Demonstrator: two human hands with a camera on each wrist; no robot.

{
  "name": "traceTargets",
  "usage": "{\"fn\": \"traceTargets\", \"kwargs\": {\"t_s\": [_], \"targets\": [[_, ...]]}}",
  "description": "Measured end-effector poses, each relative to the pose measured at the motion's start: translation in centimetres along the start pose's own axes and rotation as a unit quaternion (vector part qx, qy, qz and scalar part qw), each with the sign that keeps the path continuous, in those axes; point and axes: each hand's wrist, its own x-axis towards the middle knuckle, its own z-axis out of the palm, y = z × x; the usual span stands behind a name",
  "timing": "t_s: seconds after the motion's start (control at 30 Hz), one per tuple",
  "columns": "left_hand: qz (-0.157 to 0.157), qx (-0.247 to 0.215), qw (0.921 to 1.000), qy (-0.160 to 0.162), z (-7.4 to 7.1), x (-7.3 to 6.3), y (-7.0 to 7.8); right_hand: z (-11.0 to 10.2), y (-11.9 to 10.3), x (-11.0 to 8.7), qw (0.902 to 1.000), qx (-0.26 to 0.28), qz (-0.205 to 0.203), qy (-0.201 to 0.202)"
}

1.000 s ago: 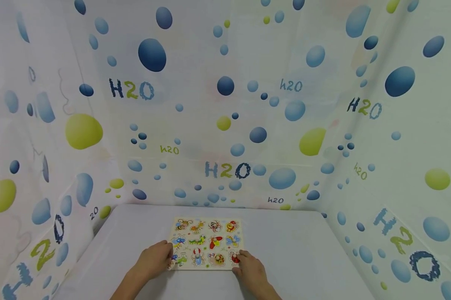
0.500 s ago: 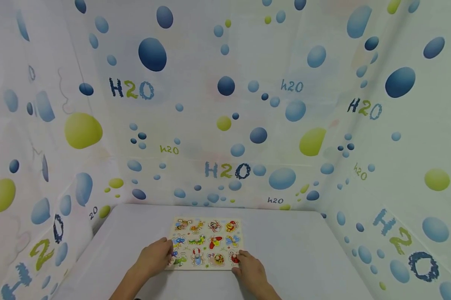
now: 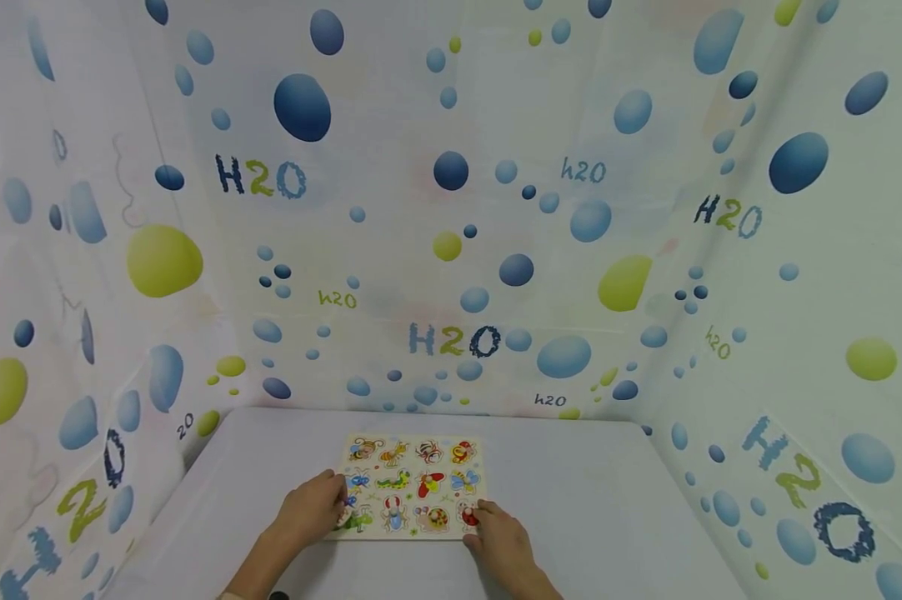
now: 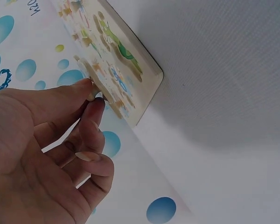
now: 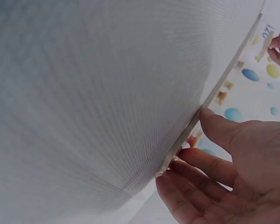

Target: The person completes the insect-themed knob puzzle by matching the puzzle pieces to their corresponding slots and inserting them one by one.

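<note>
A wooden peg puzzle board (image 3: 413, 533) with several colourful insect pictures lies on the white table. Above its near left corner my left hand (image 3: 312, 510) pinches a thin puzzle piece (image 4: 101, 88) between thumb and index finger. That piece is seen nearly edge-on in the left wrist view, apart from the board, so its picture is hard to tell. My right hand (image 3: 502, 537) holds the near right corner of the board, its thumb against the near edge and its fingers at the right side. A ladybird picture (image 3: 467, 513) is partly covered by those fingers.
White table surface (image 3: 571, 492) extends around the board. Behind and at both sides hang white sheets (image 3: 391, 250) printed with blue and green dots and H2O lettering. A small dark round object (image 3: 278, 595) shows at the bottom edge of the head view.
My left hand has risen slightly with the piece, showing more of the board's near left corner. The right hand stays in place. A dark round object has come into view at the bottom.
</note>
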Motion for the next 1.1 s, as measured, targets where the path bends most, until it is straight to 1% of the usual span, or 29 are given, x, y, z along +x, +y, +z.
{"fn": "traceTargets", "kwargs": {"t_s": [0.2,0.6,0.8,0.93,1.1], "targets": [[-0.003,-0.003,1.0000,-0.004,0.2,0.5,-0.2,-0.1,0.1,0.1,1.0000,0.003,-0.004,0.002],[0.001,0.013,0.9999,0.002,0.5,1.6,0.0,-0.5,-0.3,-0.2,0.9999,0.011,0.010,-0.007],[0.008,0.011,0.9998,0.013,1.0,1.9,-0.3,-0.1,-0.2,-0.3,1.0000,0.001,0.009,-0.001],[0.004,0.015,0.9998,0.011,1.2,2.3,-0.5,0.0,-0.1,-0.3,1.0000,0.000,0.005,0.001],[0.007,0.017,0.9998,0.009,1.6,3.0,-0.7,-0.2,-0.1,-0.4,0.9999,-0.001,-0.001,0.012]]}}
